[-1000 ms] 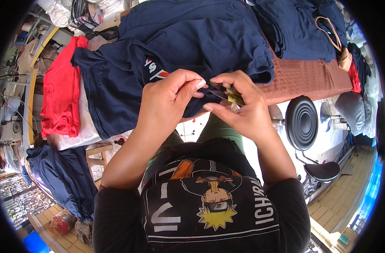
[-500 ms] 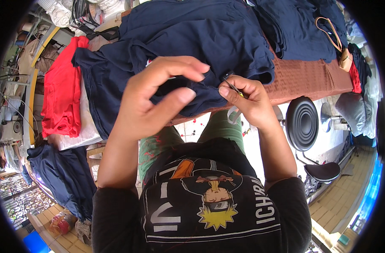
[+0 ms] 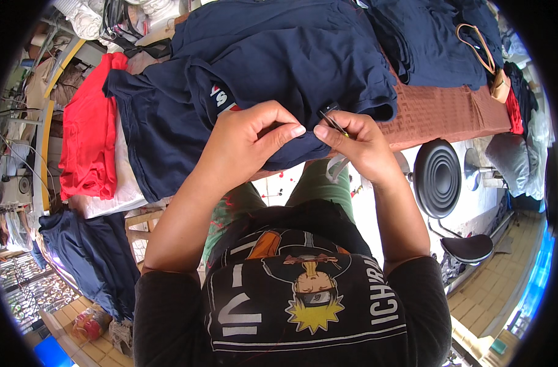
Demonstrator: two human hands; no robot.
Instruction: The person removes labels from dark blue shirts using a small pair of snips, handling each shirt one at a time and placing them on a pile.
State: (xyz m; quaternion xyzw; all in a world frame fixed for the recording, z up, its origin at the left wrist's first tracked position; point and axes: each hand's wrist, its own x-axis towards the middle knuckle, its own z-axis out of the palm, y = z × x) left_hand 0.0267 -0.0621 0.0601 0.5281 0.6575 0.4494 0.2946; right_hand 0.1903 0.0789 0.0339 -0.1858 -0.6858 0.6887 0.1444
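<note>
A navy garment (image 3: 291, 67) with a red and white print is spread over the table's near edge and hangs down in front of me. My left hand (image 3: 254, 131) is closed in a pinch over its near part, thumb and forefinger together. What lies between those fingertips is too small to make out. My right hand (image 3: 358, 144) is closed just to the right, gripping small thread snips (image 3: 335, 124) with thin dark blades and a bit of yellow. A pale strip (image 3: 336, 166) hangs below that hand. By its fingertips is a small black piece (image 3: 329, 109) against the cloth.
More navy garments (image 3: 432, 43) are piled at the far right on the brown tablecloth (image 3: 456, 116). Red cloth (image 3: 92, 134) lies at the left, above a navy garment (image 3: 95, 257) hanging lower down. A round black stool seat (image 3: 437, 177) stands to the right.
My left hand has lowered, and its spread thumb and fingers have come together in a pinch near the right hand. More of the garment's print shows. The right hand has barely moved.
</note>
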